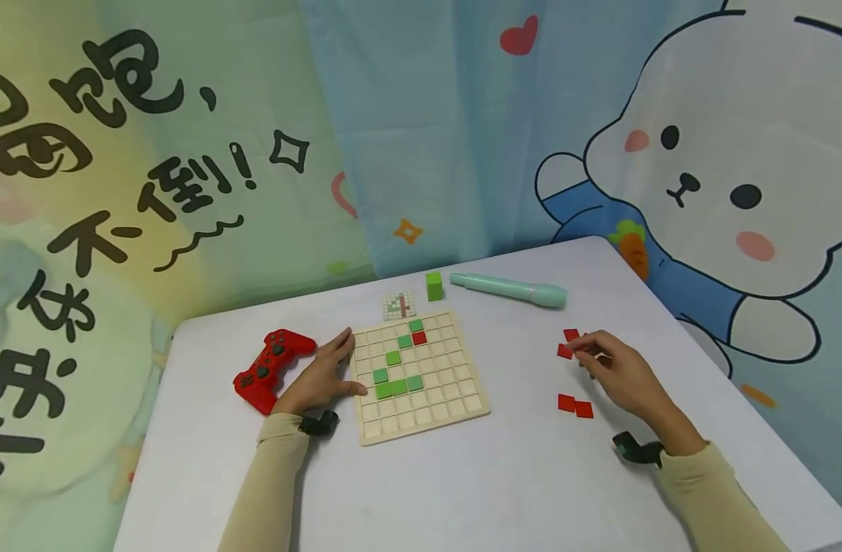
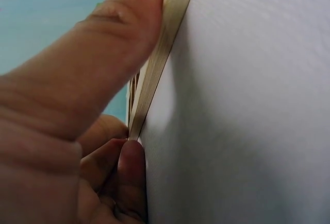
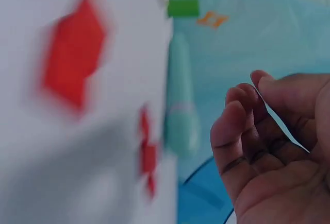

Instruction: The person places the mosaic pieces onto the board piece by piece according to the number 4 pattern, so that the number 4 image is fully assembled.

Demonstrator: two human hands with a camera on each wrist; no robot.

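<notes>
- Nearest the head camera, two beige sleeves reach over the white table [image 1: 462, 483].
- Left hand [image 1: 322, 377] rests flat on the table, fingers straight and relaxed, pressed against the left edge of the wooden grid board [image 1: 421, 418]; the left wrist view shows a finger [image 2: 82, 74] lying along the board's thin edge [image 2: 160, 54].
- That board sits mid-table between both hands, with several green tiles [image 1: 393, 387] and one red tile [image 1: 419, 337] seated in its cells.
- Right hand [image 1: 617, 372] is well right of the board, fingertips at a red tile [image 1: 565, 351] lying on the table; whether it pinches that tile I cannot tell. In the right wrist view its fingers [image 3: 242, 131] are loosely curled with nothing in the palm.
- More loose red tiles lie near it: one just beyond [image 1: 571, 334] and a pair [image 1: 575, 405] closer to the person.
- Left of the left hand lies a red game controller [image 1: 271, 368].
- Behind the board are a small pattern card [image 1: 399, 305], a green cube [image 1: 433, 285] and a mint-green pen [image 1: 511, 290].
- A cartoon rabbit backdrop [image 1: 711, 153] hangs behind the table.
</notes>
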